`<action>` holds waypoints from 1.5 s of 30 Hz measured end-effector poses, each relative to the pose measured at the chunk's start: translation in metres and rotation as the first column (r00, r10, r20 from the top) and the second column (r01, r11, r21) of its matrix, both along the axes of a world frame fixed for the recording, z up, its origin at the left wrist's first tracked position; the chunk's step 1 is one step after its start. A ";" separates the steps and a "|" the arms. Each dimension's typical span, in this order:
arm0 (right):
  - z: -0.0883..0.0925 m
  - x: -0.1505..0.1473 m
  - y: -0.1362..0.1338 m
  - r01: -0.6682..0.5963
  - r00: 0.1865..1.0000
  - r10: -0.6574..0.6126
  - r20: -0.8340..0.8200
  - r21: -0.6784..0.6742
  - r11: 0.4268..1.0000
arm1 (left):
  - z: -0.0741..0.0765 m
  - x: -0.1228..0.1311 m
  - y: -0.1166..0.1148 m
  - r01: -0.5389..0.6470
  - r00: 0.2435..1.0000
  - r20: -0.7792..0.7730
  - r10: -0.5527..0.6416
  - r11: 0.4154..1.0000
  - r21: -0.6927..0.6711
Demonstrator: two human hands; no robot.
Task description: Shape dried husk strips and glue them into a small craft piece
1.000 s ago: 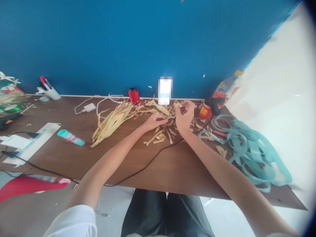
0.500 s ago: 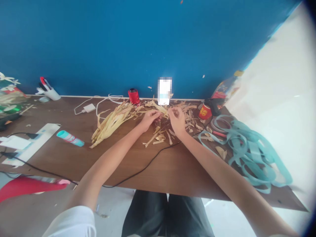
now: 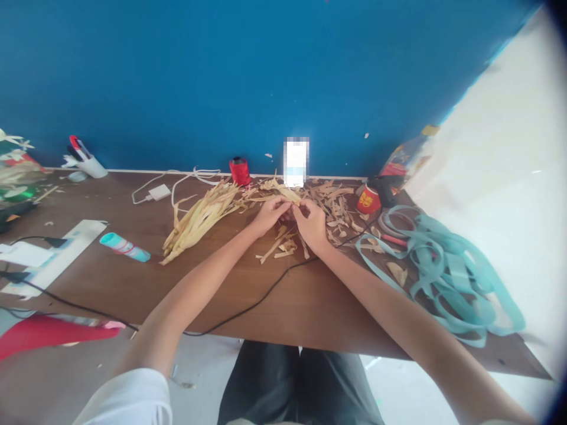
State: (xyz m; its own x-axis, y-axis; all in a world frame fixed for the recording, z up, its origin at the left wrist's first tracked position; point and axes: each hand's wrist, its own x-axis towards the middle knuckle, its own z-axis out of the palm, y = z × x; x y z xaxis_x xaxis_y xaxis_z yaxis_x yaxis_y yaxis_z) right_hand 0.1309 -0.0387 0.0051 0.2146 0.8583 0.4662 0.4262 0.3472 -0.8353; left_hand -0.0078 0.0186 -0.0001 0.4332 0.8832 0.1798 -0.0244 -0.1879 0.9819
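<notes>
My left hand and my right hand meet over the table, fingertips together in a pinch. Between them is a pale yellow strip of dried corn husk, which both hands hold; its lower end is hidden by my fingers. Loose husk scraps lie around and behind my right hand, and a few more lie on the wood below my fingers. To the left of my left hand rests a bundle of dried corn husks.
A lit phone leans on the blue wall behind my hands. Nearby stand a red roll and a red paper cup. Teal ribbon is heaped at right. A black cable crosses the table; a blue tube and power strip are left.
My right hand has moved left and slightly down, so its fingertips now meet those of my left hand at the husk. The left hand has barely moved.
</notes>
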 end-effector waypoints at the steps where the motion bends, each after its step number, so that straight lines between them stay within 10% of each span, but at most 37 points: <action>1: 0.000 0.000 0.000 0.009 1.000 -0.009 0.002 -0.001 1.000 | 0.000 0.001 -0.001 0.004 1.000 -0.012 -0.004 1.000 0.008; 26: 0.001 0.013 0.012 0.103 0.995 -0.101 -0.021 0.084 0.991 | -0.004 0.003 -0.004 0.002 0.989 -0.144 0.032 0.974 0.228; 45: -0.003 0.028 0.029 -0.145 0.956 0.126 0.263 0.054 0.988 | -0.004 0.005 -0.004 0.040 0.961 -0.275 0.038 0.961 0.274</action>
